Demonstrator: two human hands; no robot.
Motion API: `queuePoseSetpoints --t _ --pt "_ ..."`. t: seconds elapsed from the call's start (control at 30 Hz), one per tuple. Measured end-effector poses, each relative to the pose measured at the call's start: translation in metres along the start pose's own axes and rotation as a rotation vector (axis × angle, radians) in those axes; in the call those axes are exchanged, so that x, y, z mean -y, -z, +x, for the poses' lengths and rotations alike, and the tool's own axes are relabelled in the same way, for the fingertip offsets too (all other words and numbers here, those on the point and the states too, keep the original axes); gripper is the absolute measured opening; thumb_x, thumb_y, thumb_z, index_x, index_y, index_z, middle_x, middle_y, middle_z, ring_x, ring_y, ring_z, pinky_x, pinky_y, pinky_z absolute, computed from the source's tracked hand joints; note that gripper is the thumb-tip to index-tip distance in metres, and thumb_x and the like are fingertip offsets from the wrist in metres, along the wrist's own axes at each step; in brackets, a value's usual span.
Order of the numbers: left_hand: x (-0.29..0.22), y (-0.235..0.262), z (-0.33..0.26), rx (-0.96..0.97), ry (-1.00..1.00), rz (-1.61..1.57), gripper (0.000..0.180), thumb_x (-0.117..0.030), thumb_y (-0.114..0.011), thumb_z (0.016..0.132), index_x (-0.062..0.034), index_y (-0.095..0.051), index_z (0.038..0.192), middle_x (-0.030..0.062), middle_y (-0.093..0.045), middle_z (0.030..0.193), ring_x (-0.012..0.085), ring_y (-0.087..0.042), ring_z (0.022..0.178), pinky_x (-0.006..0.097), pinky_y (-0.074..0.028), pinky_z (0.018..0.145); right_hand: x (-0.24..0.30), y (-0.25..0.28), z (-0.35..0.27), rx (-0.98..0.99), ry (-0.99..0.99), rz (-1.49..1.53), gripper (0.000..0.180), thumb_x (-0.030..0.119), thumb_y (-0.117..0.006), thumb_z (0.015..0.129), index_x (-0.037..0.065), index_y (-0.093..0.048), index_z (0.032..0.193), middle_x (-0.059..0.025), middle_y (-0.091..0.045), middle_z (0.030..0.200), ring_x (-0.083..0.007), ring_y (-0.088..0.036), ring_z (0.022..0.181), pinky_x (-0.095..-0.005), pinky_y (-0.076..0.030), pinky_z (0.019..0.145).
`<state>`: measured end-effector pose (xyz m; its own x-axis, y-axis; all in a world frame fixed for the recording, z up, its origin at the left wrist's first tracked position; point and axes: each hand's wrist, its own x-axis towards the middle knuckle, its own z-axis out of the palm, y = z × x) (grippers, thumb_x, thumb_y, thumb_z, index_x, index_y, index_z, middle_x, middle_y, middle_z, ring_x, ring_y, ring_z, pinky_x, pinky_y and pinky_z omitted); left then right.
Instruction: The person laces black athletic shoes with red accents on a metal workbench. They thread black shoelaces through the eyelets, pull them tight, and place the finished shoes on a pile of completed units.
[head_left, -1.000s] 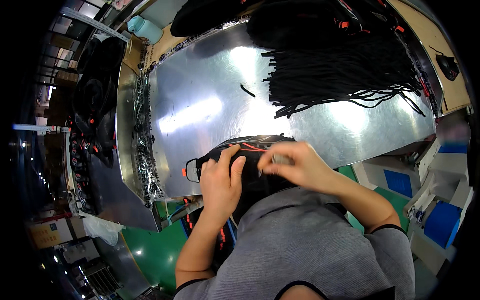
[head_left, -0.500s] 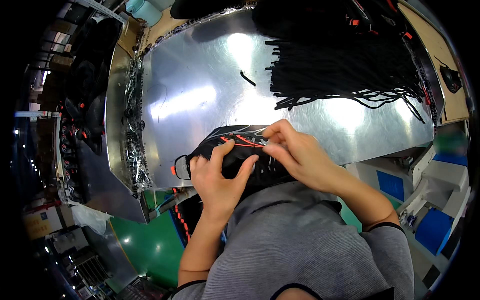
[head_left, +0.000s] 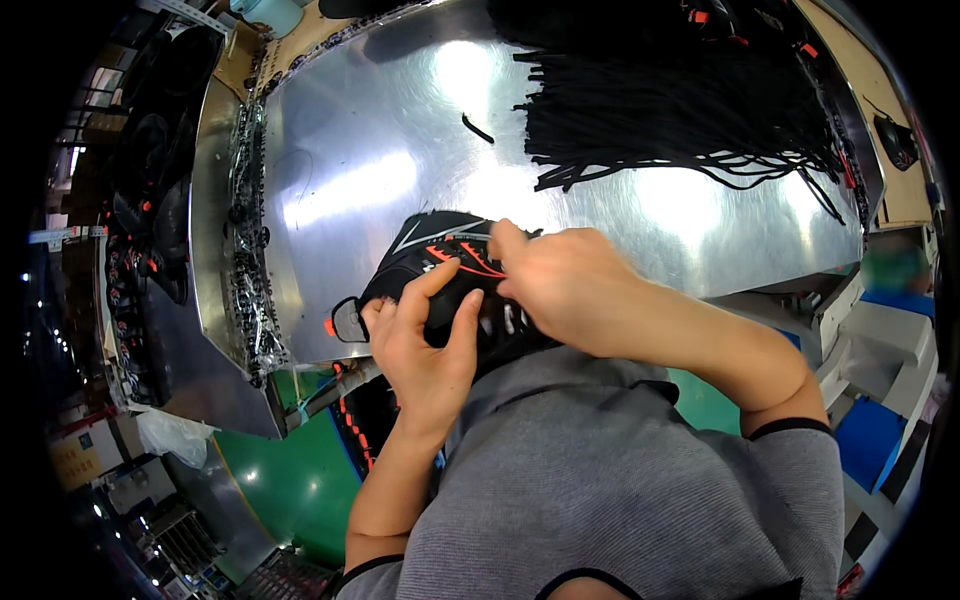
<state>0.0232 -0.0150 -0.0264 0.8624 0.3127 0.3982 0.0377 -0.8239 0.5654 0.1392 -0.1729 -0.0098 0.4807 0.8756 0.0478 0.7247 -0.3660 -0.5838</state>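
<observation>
A black shoe upper [head_left: 430, 255] with red and white stripes rests at the near edge of a shiny metal table [head_left: 350, 170], against my grey shirt. My left hand [head_left: 425, 345] grips its side from below, thumb and fingers wrapped over the laced part. My right hand [head_left: 565, 280] lies across the top, with its fingertips pinched on the upper near the red stripes. Whether a lace is between those fingers is hidden. A red tab [head_left: 330, 327] shows at the shoe's left end.
A big heap of black laces [head_left: 680, 110] covers the far right of the table, and one short black piece [head_left: 478, 128] lies alone. More black and red shoe uppers [head_left: 150, 240] hang at the left. A green surface [head_left: 290, 480] lies below the table.
The shoe and both hands have shifted slightly up and left in view. My right fingers moved along the top toward the red stripes, and my left hand closed further around the side.
</observation>
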Motion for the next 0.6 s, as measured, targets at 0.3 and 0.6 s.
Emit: queuePoseSetpoints --t 0.3,0.6 --pt "0.012 0.008 0.015 0.095 0.432 -0.306 0.023 -0.009 -0.068 0.093 -0.0034 -0.069 0.116 0.0086 -0.072 0.103 0.0210 -0.061 0.095 0.033 -0.046 0.092 0.002 0.018 0.008 0.024 -0.033 -0.061 0.016 0.011 -0.063 0.092 -0.001 -0.058 0.101 -0.0131 -0.073 0.087 -0.0325 -0.072 0.084 -0.0395 -0.055 0.069" --pt "0.003 -0.004 0.034 0.167 0.437 -0.223 0.073 -0.016 -0.086 0.076 -0.0025 -0.053 0.139 0.0114 -0.072 0.105 0.0205 -0.065 0.100 0.037 -0.048 0.096 -0.044 -0.057 -0.007 -0.776 -0.096 0.440 0.014 0.008 -0.064 0.095 0.003 -0.068 0.108 -0.0127 -0.069 0.083 -0.0283 -0.067 0.067 -0.0346 -0.051 0.061"
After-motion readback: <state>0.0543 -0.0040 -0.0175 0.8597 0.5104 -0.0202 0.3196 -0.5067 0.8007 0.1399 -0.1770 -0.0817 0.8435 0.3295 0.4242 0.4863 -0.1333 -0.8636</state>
